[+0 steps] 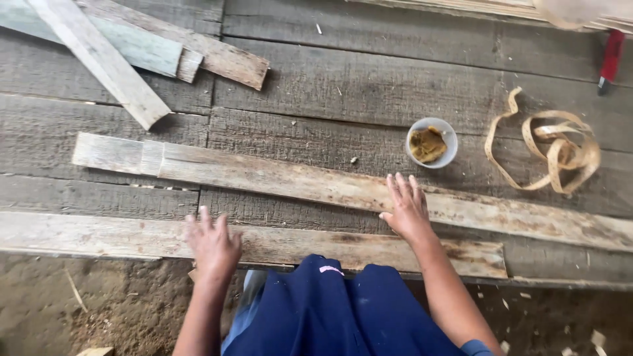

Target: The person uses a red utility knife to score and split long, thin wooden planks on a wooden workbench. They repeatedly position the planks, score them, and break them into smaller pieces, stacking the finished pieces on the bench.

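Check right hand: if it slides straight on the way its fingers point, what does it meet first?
The right hand rests flat on the upper plank, fingers pointing away from the person. Straight on, it would likely meet the small bowl of brownish paste first; bare boards lie between.

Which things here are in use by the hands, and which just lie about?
In use: left hand on near plank; right hand on long plank.
Lying about: bowl of brown paste, coiled strip, red-handled tool, stacked offcuts.
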